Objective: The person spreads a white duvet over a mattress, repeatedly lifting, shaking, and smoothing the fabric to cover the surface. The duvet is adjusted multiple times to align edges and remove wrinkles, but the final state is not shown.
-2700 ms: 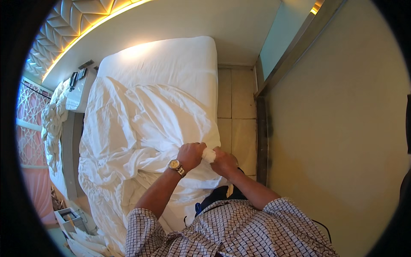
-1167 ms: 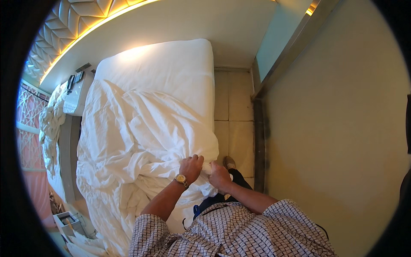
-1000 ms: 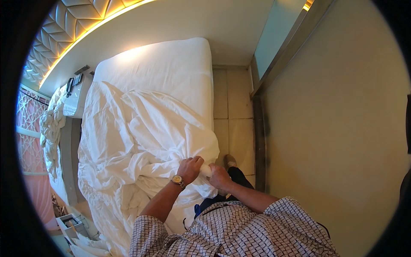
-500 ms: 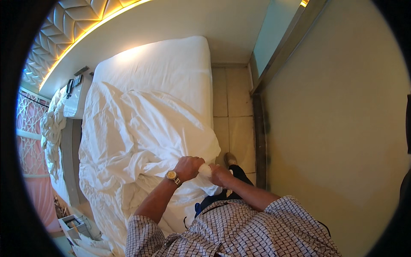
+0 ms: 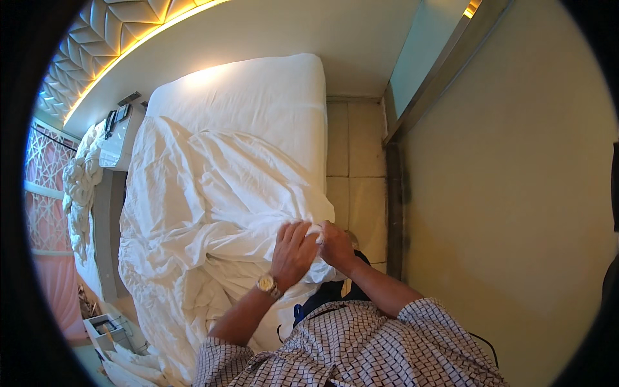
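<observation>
Your left hand [image 5: 294, 255]: fingers newly straightened, grip unclear; right hand [image 5: 336, 245], clenching white sheet [image 5: 222, 177]. Around: bed [image 5: 258, 87], nightstand [image 5: 122, 147], wall [image 5: 509, 200] rightward.

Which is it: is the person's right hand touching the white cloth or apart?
Touching. The head view shows the right hand curled on the white cloth, with bunched fabric against its thumb side.

From my position, the bed [image 5: 271, 97] presents a smooth white surface at the wall end; a rumpled white cover [image 5: 171, 187] lies in folds further down. The adjacent nightstand [image 5: 118, 153] supports a black telephone [image 5: 110, 123].
</observation>
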Demonstrator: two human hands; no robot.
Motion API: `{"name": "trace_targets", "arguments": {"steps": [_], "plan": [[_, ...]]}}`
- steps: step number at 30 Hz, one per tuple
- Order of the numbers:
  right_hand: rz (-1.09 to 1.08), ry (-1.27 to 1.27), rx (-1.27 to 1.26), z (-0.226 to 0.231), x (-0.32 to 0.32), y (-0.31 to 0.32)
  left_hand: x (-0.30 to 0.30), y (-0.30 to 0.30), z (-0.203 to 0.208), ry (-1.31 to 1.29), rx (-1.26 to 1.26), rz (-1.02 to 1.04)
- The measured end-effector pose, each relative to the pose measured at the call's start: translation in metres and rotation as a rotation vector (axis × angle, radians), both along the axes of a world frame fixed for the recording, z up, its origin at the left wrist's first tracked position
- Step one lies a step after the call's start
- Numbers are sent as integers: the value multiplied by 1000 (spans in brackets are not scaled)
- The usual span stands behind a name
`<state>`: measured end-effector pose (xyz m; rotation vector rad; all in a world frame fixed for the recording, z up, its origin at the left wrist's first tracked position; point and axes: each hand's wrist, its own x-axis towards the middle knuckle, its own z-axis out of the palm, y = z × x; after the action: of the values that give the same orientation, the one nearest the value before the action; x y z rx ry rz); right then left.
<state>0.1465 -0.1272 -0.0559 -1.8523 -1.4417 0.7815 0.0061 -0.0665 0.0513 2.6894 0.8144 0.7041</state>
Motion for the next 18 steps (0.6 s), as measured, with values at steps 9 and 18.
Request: {"name": "trace_targets", "arguments": {"steps": [9,18], "plan": [[13,117,-98,34,-29,-7,-42,-63,-107,-1310,-1602,527],[223,150,63,43,-38,-24,-60,-108,-201,64,-663,169]]}}
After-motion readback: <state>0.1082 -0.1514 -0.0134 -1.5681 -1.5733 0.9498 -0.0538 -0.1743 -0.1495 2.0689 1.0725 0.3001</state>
